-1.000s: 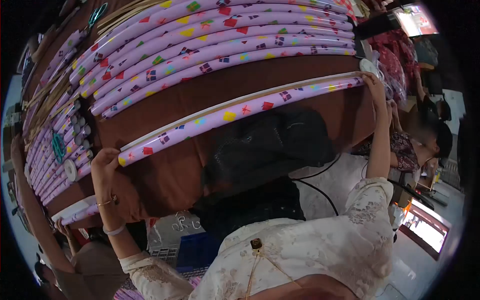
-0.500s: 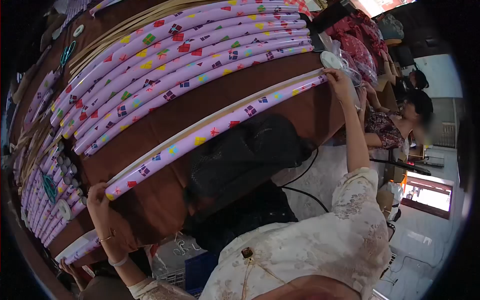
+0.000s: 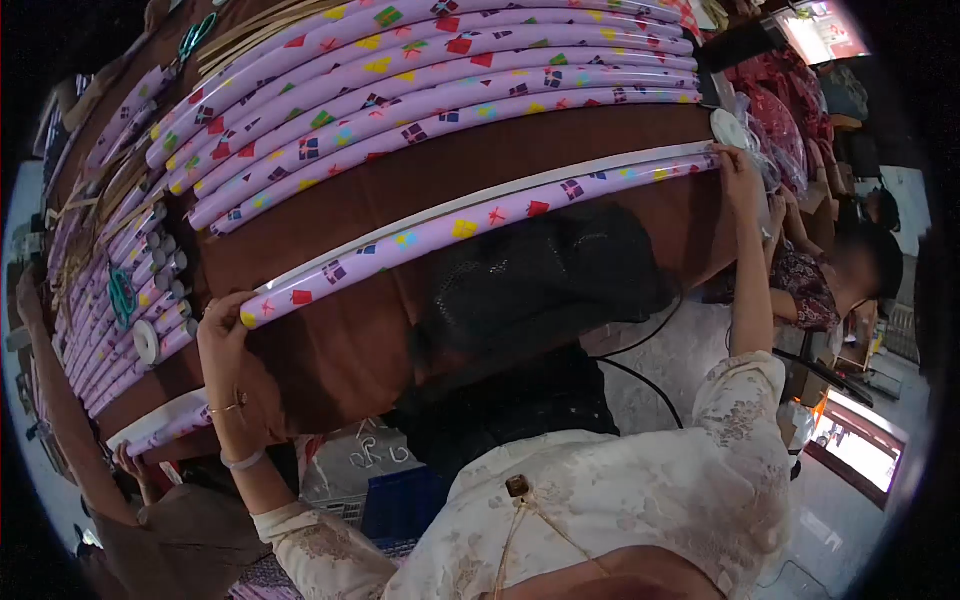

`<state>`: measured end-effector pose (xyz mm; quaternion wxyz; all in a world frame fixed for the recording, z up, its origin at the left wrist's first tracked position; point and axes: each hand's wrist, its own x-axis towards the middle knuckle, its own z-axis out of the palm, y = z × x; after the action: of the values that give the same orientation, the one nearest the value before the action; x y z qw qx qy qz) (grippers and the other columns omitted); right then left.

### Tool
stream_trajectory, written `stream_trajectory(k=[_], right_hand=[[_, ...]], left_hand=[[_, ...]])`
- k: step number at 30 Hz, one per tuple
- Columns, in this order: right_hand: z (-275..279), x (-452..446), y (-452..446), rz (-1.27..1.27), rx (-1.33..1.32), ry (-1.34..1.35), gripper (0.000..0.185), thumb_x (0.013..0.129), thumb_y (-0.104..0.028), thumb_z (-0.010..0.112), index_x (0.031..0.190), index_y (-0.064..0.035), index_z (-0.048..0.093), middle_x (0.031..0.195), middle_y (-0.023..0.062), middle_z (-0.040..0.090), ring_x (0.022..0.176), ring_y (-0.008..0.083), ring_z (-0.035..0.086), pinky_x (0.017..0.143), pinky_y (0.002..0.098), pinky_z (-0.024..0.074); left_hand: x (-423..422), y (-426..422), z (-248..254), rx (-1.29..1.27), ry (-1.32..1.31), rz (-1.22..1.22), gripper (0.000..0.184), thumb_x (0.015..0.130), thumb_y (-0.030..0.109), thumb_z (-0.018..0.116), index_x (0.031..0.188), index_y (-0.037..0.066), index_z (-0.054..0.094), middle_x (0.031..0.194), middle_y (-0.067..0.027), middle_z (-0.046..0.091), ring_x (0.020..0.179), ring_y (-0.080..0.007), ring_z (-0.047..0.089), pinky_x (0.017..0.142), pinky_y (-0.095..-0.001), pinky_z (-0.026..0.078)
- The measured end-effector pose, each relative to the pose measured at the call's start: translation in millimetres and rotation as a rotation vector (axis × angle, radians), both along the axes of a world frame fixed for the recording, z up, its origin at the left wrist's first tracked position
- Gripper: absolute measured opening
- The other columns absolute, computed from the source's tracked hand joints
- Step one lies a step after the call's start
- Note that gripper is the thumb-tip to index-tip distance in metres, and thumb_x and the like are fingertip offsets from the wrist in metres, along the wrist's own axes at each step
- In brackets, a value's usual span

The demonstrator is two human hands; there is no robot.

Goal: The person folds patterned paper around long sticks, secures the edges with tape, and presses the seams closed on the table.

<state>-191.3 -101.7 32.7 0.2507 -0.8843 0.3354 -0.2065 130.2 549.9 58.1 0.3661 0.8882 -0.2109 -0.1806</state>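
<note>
A long roll of lilac wrapping paper [image 3: 430, 238] printed with small coloured gifts lies across the brown cloth in front of me. My left hand [image 3: 225, 322] grips its left end, fingers closed round the edge. At the far right end, my right hand [image 3: 738, 172] pinches the roll between thumb and fingers. A white strip, the paper's loose edge [image 3: 480, 192], runs along the far side of the roll. Beside my right hand sits a white roll of tape [image 3: 728, 128].
Several finished-looking rolls [image 3: 440, 90] lie side by side behind. More rolls are stacked at left with teal scissors [image 3: 122, 295] and a tape roll [image 3: 147, 342]. A black bag-like object [image 3: 550, 265] lies nearer me. Co-workers sit left and right; one's hand [image 3: 128, 462] holds another roll.
The view has shifted, so the table things appear further right and mostly higher. The brown strip seen along the roll's far side no longer shows. Both hands still hold the ends.
</note>
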Motion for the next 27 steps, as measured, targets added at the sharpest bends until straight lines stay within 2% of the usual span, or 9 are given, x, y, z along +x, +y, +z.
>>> stream_trajectory(k=[3,5,6,9,13,19,20,23,27], right_hand=[[-5.4,-1.7,-8.7,0.099,0.030,-0.073,0.018,0.090,-0.014,0.047,0.100,-0.0031,0.059,0.099,0.0063,0.060,0.092,0.0144,0.055,0.081,0.0278,0.0413],[0.1,-0.4,-9.2,0.052,0.078,-0.005,0.019,0.090,-0.014,0.047,0.100,-0.0027,0.059,0.096,0.0062,0.061,0.090,0.0139,0.055,0.079,0.0273,0.0416],[-3.2,-2.4,-15.5,0.066,0.061,-0.013,0.020,0.090,-0.015,0.048,0.100,-0.0029,0.060,0.093,0.0052,0.061,0.085,0.0131,0.055,0.076,0.0263,0.0418],[-5.9,-6.3,-29.0,0.020,0.178,0.018,0.021,0.090,-0.015,0.048,0.101,-0.0037,0.061,0.094,0.0046,0.062,0.083,0.0115,0.055,0.075,0.0255,0.0414],[-5.4,-6.8,-43.8,0.000,0.232,0.131,0.023,0.090,-0.017,0.046,0.103,-0.0045,0.061,0.096,0.0034,0.062,0.087,0.0104,0.054,0.077,0.0246,0.0407],[-6.7,-7.7,-50.4,-0.008,0.287,0.088,0.025,0.089,-0.020,0.048,0.103,-0.0042,0.062,0.097,0.0038,0.062,0.088,0.0130,0.055,0.079,0.0255,0.0408],[-7.8,-8.6,-57.9,-0.132,0.181,0.233,0.026,0.087,-0.023,0.051,0.099,-0.0034,0.062,0.094,0.0061,0.062,0.087,0.0138,0.055,0.078,0.0262,0.0413],[7.8,0.6,-33.6,-0.096,0.076,0.203,0.026,0.084,-0.023,0.054,0.096,-0.0024,0.063,0.086,0.0051,0.062,0.079,0.0125,0.055,0.072,0.0259,0.0423],[9.1,1.5,-32.7,-0.131,0.163,0.211,0.026,0.083,-0.024,0.055,0.096,-0.0034,0.064,0.081,0.0036,0.061,0.074,0.0104,0.053,0.068,0.0253,0.0419]], left_hand=[[4.5,6.9,-10.9,-0.085,0.002,0.013,0.029,0.069,-0.009,0.056,0.095,0.002,0.063,0.081,-0.0053,0.056,0.074,-0.0125,0.057,0.067,-0.0221,0.044],[2.3,3.9,-6.1,0.014,-0.018,-0.001,0.030,0.069,-0.009,0.056,0.095,0.002,0.063,0.077,-0.0040,0.053,0.072,-0.0108,0.054,0.065,-0.0212,0.042],[-0.4,3.0,-10.0,-0.055,-0.007,0.041,0.030,0.068,-0.009,0.056,0.095,0.002,0.063,0.074,-0.0024,0.050,0.068,-0.0085,0.051,0.062,-0.0196,0.040],[-0.9,1.3,-5.8,-0.018,0.024,0.052,0.030,0.069,-0.010,0.055,0.095,0.002,0.063,0.073,-0.0018,0.047,0.066,-0.0075,0.048,0.060,-0.0185,0.038],[-3.2,-0.9,-2.1,-0.038,0.022,0.078,0.030,0.069,-0.010,0.054,0.095,0.003,0.064,0.071,-0.0017,0.045,0.065,-0.0074,0.048,0.060,-0.0182,0.038],[-7.3,-5.1,1.4,-0.018,-0.051,0.040,0.030,0.070,-0.009,0.054,0.095,0.003,0.064,0.071,-0.0022,0.045,0.063,-0.0090,0.046,0.058,-0.0193,0.037],[-7.3,-4.1,2.9,0.026,-0.083,0.030,0.030,0.070,-0.009,0.054,0.096,0.003,0.064,0.071,-0.0023,0.045,0.064,-0.0098,0.046,0.058,-0.0199,0.037],[-8.7,-3.3,0.2,0.045,-0.067,0.037,0.032,0.069,-0.008,0.054,0.097,0.004,0.064,0.071,-0.0038,0.046,0.065,-0.0128,0.046,0.061,-0.0225,0.037],[-1.3,11.5,-16.7,0.092,-0.196,-0.031,0.033,0.070,-0.010,0.054,0.098,0.005,0.064,0.071,-0.0017,0.044,0.067,-0.0119,0.045,0.062,-0.0209,0.036]])
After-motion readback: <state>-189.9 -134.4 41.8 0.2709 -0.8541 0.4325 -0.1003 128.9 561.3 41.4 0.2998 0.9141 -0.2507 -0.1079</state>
